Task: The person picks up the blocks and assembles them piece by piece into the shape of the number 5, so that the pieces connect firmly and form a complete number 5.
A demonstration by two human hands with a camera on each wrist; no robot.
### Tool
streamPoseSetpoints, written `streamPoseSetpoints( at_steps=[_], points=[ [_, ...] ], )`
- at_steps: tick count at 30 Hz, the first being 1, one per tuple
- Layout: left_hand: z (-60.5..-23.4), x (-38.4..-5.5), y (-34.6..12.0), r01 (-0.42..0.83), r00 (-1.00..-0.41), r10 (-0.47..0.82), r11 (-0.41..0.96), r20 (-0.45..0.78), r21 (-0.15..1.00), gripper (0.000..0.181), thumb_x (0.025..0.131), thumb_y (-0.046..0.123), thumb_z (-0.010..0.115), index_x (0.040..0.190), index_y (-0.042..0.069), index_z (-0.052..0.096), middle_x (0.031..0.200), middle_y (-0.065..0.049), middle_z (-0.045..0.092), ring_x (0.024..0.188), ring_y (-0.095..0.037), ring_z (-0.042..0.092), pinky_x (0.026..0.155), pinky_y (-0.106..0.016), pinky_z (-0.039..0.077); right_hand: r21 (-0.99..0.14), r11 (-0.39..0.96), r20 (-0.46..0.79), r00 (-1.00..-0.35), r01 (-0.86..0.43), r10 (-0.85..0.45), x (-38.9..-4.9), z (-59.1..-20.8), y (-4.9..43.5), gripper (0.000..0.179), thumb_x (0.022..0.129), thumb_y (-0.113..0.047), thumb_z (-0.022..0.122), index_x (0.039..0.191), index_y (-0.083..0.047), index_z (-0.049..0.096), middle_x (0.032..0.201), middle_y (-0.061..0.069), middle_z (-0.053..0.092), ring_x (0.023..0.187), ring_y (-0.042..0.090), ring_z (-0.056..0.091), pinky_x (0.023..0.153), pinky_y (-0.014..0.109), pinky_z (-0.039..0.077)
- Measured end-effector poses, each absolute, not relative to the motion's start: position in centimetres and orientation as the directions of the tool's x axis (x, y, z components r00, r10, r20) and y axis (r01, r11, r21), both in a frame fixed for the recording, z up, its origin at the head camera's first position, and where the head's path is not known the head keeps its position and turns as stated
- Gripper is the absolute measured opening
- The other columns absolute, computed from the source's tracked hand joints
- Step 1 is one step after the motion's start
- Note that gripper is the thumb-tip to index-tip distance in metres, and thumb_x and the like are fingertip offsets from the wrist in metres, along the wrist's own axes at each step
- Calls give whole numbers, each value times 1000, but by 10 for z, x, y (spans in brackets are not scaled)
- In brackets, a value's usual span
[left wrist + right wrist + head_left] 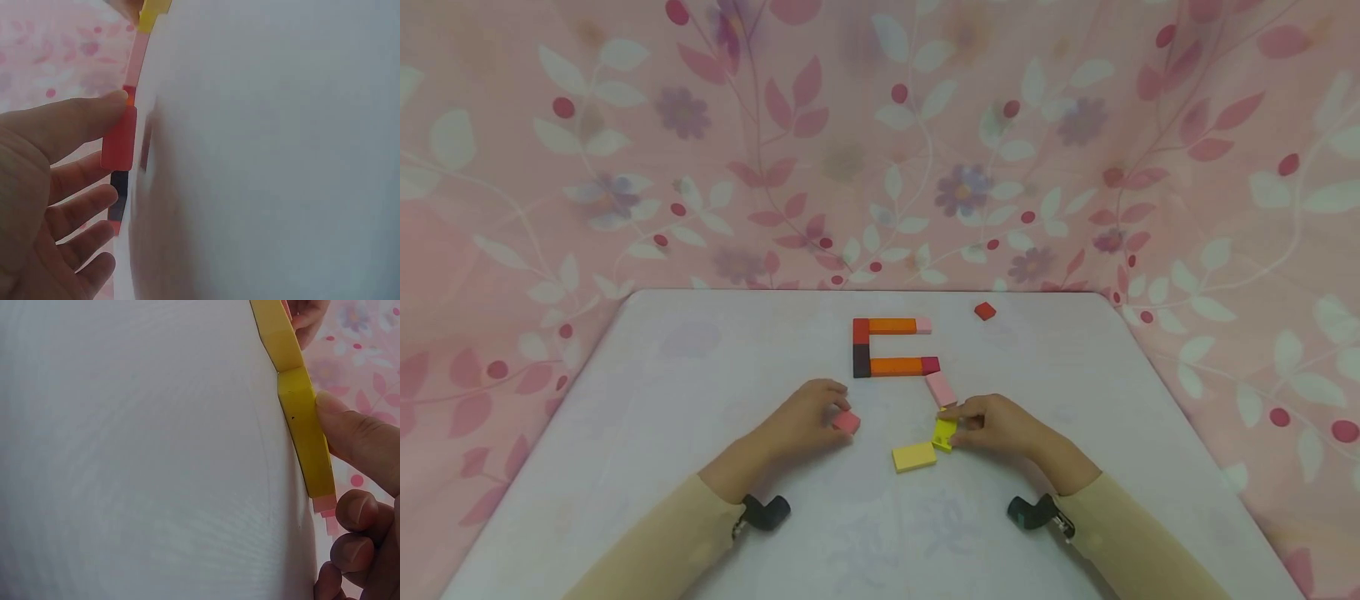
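My left hand [808, 421] pinches a pinkish-red block [847, 422] between thumb and forefinger. In the left wrist view this red block [119, 142] hangs a little above the table, its shadow apart from it. To the right, my right hand [1000, 425] has thumb and forefinger on a bright yellow block [943, 433] lying on the table. A paler yellow block [914, 457] touches its lower left corner. Above it, a pink block [940, 388] slants up to a dark pink block [930, 364] at the end of an orange block [895, 367].
The row continues through a black block [861, 362], a red block [861, 331], another orange block [892, 326] and a light pink block [923, 326]. A separate red block [985, 311] lies near the back edge of the white table [737, 342]. Floral cloth [880, 167] hangs behind.
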State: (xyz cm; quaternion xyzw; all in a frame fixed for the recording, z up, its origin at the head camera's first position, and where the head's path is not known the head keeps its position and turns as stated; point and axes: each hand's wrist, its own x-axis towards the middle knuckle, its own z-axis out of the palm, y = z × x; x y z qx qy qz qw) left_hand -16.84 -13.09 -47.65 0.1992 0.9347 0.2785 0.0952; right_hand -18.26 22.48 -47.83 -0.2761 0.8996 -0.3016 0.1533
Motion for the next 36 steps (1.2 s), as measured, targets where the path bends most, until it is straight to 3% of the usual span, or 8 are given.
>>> streamPoseSetpoints(
  at_steps=[11, 18, 31, 36],
  points=[
    [-483, -153, -108, 406, -858, 511, 730, -45, 550, 31, 83, 30, 81, 108, 15, 72, 134, -2, 59, 133, -26, 46, 111, -46, 40, -613, 697, -144, -814, -373, -562, -182, -477, 224, 43, 82, -37, 83, 123, -33, 73, 66, -10, 42, 62, 8, 45, 53, 21, 34],
    [-483, -147, -97, 410, -858, 509, 759, -68, 506, 33, 82, 38, 81, 107, 20, 72, 136, 2, 59, 135, -22, 44, 110, -44, 42, -614, 705, -162, -818, -354, -552, -182, -477, 225, 43, 82, -38, 83, 123, -34, 73, 66, -9, 43, 62, 9, 45, 53, 21, 35],
    [-479, -141, -89, 442, -852, 522, 765, -49, 468, 26, 83, 40, 79, 98, 21, 68, 134, -1, 61, 136, -25, 44, 114, -46, 36, -628, 684, -146, -807, -372, -573, -183, -476, 226, 43, 83, -37, 82, 124, -31, 73, 69, -10, 46, 62, 7, 45, 54, 21, 36],
    [-478, -140, -90, 457, -845, 533, 765, -47, 454, 29, 84, 42, 77, 102, 21, 69, 134, -1, 60, 137, -25, 43, 114, -46, 36, -627, 689, -153, -809, -364, -567, -183, -476, 225, 42, 83, -37, 82, 124, -32, 73, 68, -9, 45, 62, 8, 45, 54, 21, 36]
  ],
)
